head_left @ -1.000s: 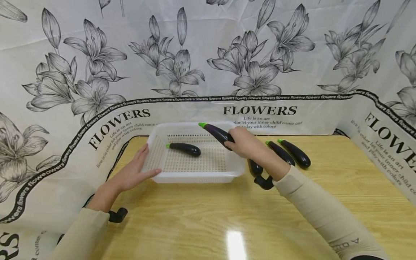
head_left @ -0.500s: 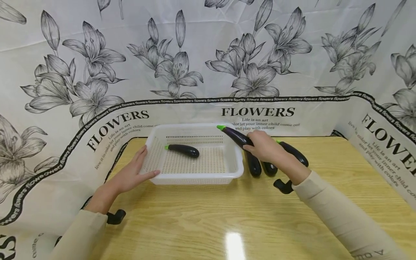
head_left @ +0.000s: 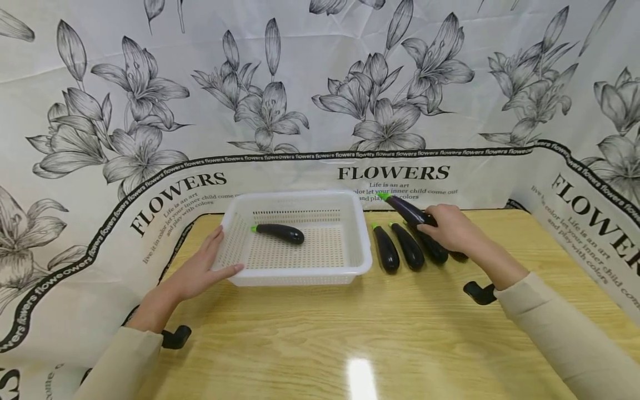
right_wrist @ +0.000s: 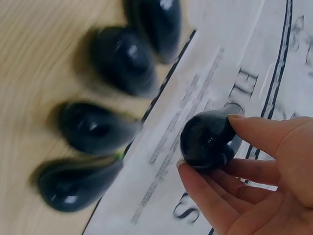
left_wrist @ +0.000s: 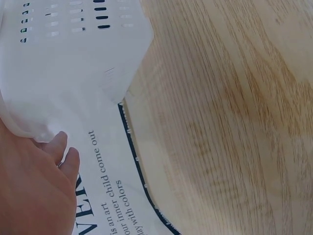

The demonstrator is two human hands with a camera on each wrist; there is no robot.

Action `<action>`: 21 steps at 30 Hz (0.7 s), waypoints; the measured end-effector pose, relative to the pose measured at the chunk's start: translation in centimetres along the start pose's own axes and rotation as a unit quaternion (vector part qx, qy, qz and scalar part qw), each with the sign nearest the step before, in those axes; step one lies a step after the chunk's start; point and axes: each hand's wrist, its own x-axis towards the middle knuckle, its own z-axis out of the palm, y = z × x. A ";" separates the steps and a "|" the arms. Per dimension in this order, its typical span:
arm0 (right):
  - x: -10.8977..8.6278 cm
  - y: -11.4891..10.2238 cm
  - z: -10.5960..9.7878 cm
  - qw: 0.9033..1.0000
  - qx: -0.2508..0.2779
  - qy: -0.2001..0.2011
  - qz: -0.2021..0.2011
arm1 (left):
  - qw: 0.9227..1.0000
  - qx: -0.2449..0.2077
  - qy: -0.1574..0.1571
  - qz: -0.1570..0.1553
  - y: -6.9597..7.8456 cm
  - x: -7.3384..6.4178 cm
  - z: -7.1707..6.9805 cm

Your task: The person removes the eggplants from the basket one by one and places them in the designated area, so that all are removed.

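Note:
My right hand (head_left: 455,228) grips an eggplant (head_left: 405,210) with a green stem end, held above the table behind the other eggplants. In the right wrist view, thumb and fingers pinch this eggplant (right_wrist: 208,142) from both sides. My left hand (head_left: 197,269) holds the white plastic basket (head_left: 300,272) at its near left corner, thumb over the rim and fingers along the outer side; in the left wrist view the fingers (left_wrist: 63,152) show just below the rim. One eggplant (head_left: 280,233) lies inside the basket. Several more, such as this eggplant (head_left: 386,253), lie side by side right of it.
The wooden table (head_left: 300,339) runs toward the front. A flower-printed cloth (head_left: 280,122) hangs behind the table and at both sides. Black wrist mounts (head_left: 480,293) sit under both forearms.
My right hand has moved right with its eggplant, from over the basket's right edge to above the eggplants on the table. The left hand stays on the basket.

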 end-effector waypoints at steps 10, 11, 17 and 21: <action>-1.5 5.9 -0.6 0.999 -0.010 -0.005 0.030 | 1.000 0.003 0.002 0.004 -0.2 -0.1 0.0; -1.7 6.5 -0.7 0.999 -0.011 -0.006 0.034 | 1.000 0.002 0.003 0.004 -0.1 -0.1 0.0; -2.7 9.4 -1.1 0.997 -0.011 -0.018 0.069 | 1.000 -0.006 0.001 0.002 0.0 -0.1 0.2; -3.0 10.9 -0.9 0.996 -0.011 -0.024 0.085 | 1.000 -0.003 0.004 0.003 -0.1 -0.1 0.3</action>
